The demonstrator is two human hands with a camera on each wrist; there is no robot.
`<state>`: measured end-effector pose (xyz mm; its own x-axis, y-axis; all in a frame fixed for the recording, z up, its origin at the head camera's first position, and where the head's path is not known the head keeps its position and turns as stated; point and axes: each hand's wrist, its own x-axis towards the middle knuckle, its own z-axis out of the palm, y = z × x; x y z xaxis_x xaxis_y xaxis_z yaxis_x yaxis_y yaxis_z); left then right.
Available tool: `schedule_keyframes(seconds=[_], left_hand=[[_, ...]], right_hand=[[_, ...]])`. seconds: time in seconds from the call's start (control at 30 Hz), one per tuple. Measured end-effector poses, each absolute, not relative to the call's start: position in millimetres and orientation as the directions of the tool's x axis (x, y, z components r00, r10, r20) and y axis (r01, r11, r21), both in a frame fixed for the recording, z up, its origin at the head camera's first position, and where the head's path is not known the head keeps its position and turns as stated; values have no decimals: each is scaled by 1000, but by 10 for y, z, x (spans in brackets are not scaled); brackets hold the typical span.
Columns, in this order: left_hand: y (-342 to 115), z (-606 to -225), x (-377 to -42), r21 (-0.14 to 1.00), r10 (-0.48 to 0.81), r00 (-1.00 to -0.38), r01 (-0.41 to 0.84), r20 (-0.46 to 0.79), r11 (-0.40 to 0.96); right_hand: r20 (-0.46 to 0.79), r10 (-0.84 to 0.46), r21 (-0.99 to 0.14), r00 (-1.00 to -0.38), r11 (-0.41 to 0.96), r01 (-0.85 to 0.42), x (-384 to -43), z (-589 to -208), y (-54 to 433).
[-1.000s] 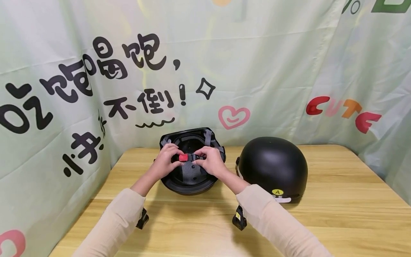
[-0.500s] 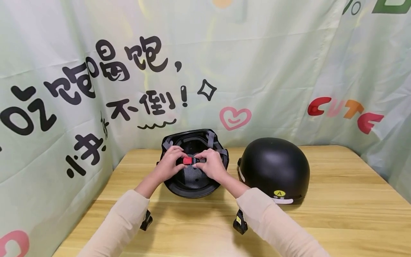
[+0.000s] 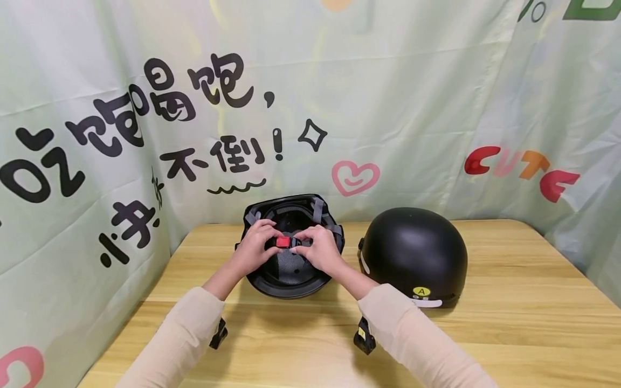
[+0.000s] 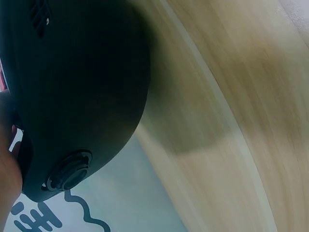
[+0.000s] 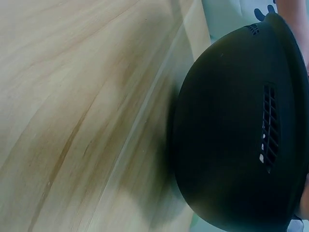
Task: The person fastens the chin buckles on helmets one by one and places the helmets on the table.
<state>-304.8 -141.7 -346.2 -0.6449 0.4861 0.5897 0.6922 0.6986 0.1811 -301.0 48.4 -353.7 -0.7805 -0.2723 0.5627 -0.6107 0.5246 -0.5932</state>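
Observation:
A black helmet [image 3: 291, 286] lies upside down on the table, its padded inside and grey straps facing up. Over its opening, my left hand [image 3: 253, 247] pinches the red half of the chin-strap buckle [image 3: 283, 242] between thumb and fingers. From the other side my right hand [image 3: 319, 249] pinches the black half [image 3: 295, 242], which sits right against the red one. Both wrist views mostly show the outer shell [image 4: 87, 101], with a vent [image 5: 269, 128] on its side; the buckle is hidden there behind the shell.
To the right stands a second black helmet [image 3: 414, 253], dome up, with a yellow round sticker [image 3: 421, 291]. The wooden table [image 3: 524, 302] ends against a printed curtain [image 3: 417, 108] at the back and sides. Black wrist cameras [image 3: 364, 337] hang under the forearms.
The buckle halves have come together: the dark piece that showed between them a second ago is now covered. My left hand has moved slightly towards the right one. The view has shifted slightly.

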Motion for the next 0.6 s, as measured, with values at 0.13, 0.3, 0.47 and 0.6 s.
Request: schedule_keyframes(seconds=[0.13,0.3,0.47,0.6], left_hand=[[-1421,-3493,-3058,136,488,-619,693,616,708],[-1451,-3521,-3066,112,478,-602,689,640,716],[-1503,-3536,-3085,111,448,-591,678,671,727],[-1532,-3525,-3107,105,439,-579,677,687,729]], right_hand=[[544,-273,-596,-794,540,-594,-2973,-3541,482],[565,-301,-555,-768,551,-624,-2932,-3524,523],[639,-291,-503,-712,543,-672,-2939,-3470,611],[699,-227,-493,-678,535,-687,-2988,-3407,696]])
